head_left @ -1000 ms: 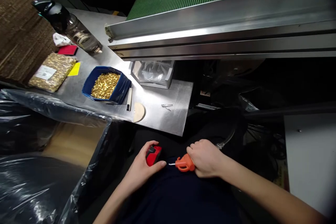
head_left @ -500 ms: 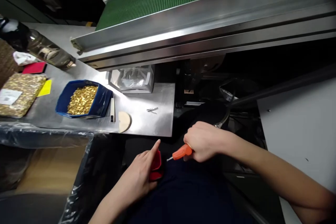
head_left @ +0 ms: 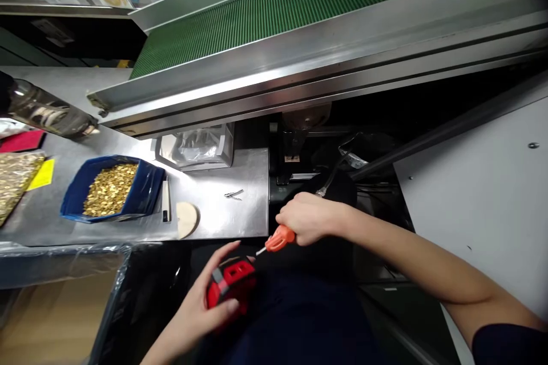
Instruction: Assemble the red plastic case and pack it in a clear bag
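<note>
My left hand (head_left: 194, 308) is closed around a small red case (head_left: 237, 282) with black and grey parts. Its thumb lies along the near side and its fingers are behind. An orange air blow gun (head_left: 279, 238) is gripped in my right hand (head_left: 312, 218), with its thin metal nozzle pointing down and left. The nozzle tip is just beyond the upper right corner of the case; whether they touch I cannot tell. A thin hose (head_left: 330, 181) runs up from my right hand.
A green ribbed conveyor (head_left: 240, 14) with a metal rail crosses above. On the metal bench are a blue bin (head_left: 148, 185) of gold-coloured pieces, a knife (head_left: 166, 199), a round pale disc (head_left: 187, 220) and small nippers (head_left: 233, 194). A plastic-lined box (head_left: 60, 313) stands at lower left.
My left hand has turned the red case, so a red and black face now shows instead of its open gap. The blow gun stays close to it. The whole view has shifted.
</note>
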The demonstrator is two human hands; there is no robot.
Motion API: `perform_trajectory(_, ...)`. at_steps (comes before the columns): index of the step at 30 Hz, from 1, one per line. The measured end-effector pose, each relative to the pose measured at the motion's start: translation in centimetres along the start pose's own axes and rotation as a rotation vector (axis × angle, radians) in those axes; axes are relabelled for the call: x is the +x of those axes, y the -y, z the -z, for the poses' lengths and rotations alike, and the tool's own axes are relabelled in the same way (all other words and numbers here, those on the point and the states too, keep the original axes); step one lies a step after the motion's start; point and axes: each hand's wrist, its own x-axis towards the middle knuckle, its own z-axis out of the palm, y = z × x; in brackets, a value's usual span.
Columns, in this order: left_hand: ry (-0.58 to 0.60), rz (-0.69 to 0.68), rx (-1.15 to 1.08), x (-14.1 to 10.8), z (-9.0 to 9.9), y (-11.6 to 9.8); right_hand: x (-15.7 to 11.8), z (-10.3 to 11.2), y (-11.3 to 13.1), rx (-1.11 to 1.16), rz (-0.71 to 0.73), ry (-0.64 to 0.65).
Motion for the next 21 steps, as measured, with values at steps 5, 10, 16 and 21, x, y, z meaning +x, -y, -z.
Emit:
perform_trajectory(5, -0.375, 0.030, -0.591, 0.9, 0.3, 1.8, 1.1, -4.2, -6.1, -0.227, -0.202, -0.366)
perform_trajectory(10, -0.444, 0.073, -0.717, 3.2, -0.9, 2.9, 4.6, -7.5, -12.9, -0.263, -0.382, -0.370)
perform_trajectory(16, -0.493, -0.081, -0.394, 7.5, -1.4, 2.0, 8.6, -10.1, -15.5, -0.275, -0.522, -0.379)
perform_trajectory(21, -0.523, -0.150, -0.229, 9.8, -0.4, 1.8, 9.1, -12.1, -14.7, -0.235, -0.573, -0.416)
